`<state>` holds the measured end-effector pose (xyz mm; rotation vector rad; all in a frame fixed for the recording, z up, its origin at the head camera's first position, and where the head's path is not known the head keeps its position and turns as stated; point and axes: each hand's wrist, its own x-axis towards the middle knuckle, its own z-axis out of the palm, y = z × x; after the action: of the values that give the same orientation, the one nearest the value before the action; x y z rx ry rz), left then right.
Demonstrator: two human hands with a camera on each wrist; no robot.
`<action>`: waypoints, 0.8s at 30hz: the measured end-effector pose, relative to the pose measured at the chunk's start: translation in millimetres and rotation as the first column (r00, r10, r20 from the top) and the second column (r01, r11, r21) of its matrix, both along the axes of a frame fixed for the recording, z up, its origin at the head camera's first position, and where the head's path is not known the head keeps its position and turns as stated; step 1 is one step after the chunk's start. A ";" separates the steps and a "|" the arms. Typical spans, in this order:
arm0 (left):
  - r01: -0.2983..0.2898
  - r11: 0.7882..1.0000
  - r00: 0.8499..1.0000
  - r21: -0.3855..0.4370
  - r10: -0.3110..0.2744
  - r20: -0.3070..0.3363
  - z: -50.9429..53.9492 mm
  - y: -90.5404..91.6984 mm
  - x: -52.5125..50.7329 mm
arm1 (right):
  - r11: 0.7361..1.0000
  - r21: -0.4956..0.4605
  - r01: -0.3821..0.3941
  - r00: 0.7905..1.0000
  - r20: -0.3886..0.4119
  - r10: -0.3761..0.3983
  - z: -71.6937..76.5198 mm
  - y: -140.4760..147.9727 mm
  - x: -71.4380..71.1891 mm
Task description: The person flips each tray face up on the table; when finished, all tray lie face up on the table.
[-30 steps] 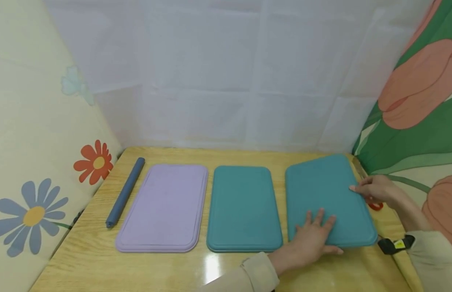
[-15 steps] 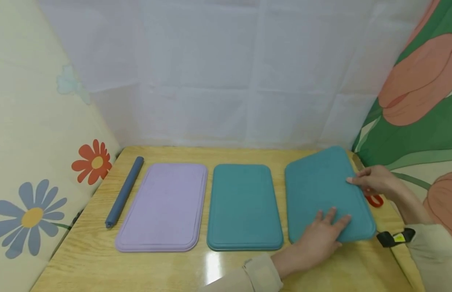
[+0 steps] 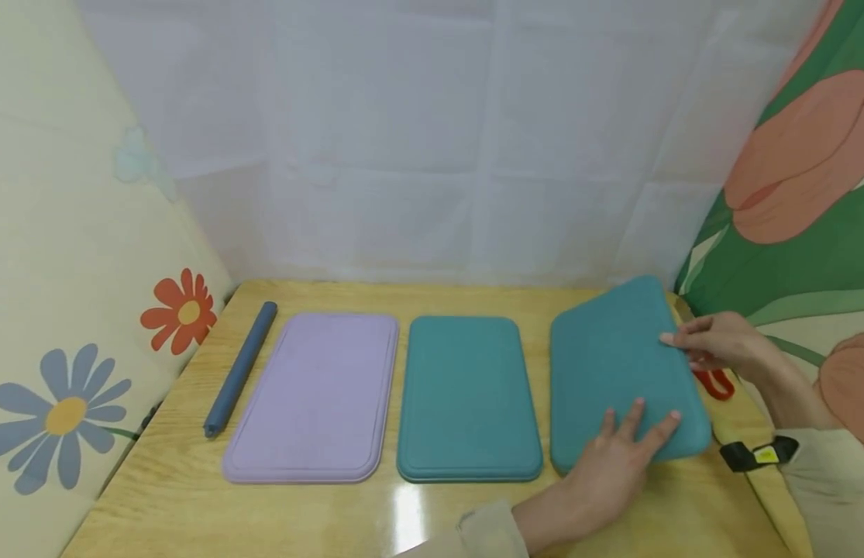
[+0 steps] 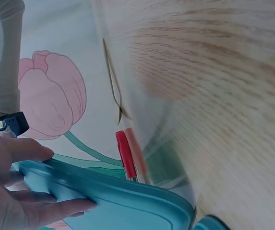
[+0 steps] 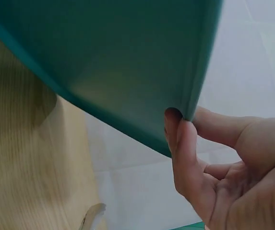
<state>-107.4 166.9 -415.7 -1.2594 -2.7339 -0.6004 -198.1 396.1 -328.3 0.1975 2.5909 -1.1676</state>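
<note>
A teal board [image 3: 606, 356] with rounded corners, flat and cutting-board-like, stands tilted at the right, its right side raised from the table. My right hand [image 3: 731, 345] pinches that raised edge; in the right wrist view the thumb and fingers [image 5: 185, 143] close on the rim from both sides. My left hand [image 3: 616, 465] lies against the board near its front edge, fingers spread and fairly straight; the head view hides its thumb. In the left wrist view, the left hand [image 4: 17, 196] touches the board's rim [image 4: 123, 184]. A second teal board [image 3: 469, 399] lies flat to the left.
Farther left lie a lilac board [image 3: 313, 399] and a dark blue rod-like roll [image 3: 241, 368] on the wooden table [image 3: 320, 515]. A red looped handle [image 3: 716, 384] shows beyond the tilted board. White cloth [image 3: 404, 139] hangs behind, with flowered cloth at both sides.
The right hand has lifted the board's right side higher, so it tilts more steeply. My left hand has slid a little to the right along the board. The other boards have stayed put.
</note>
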 end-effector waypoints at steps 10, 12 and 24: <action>-0.006 0.999 1.000 0.051 0.006 -0.007 7.6 -7.7 -3.4 | 1.000 0.014 -0.008 0.999 -0.039 0.008 9.5 -12.7 -4.8; -0.011 0.999 1.000 0.051 0.011 -0.011 9.4 -8.7 -3.7 | 1.000 0.023 -0.010 0.999 -0.052 0.012 11.8 -16.0 -5.3; 0.004 0.981 0.997 0.194 0.012 -0.082 12.1 -14.9 -1.1 | 0.999 0.037 0.004 0.994 -0.108 0.000 22.4 -35.5 -6.6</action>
<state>-108.5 151.9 -403.6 -1.2039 -2.5393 -0.7751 -204.7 360.6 -305.8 0.1481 2.7086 -1.1616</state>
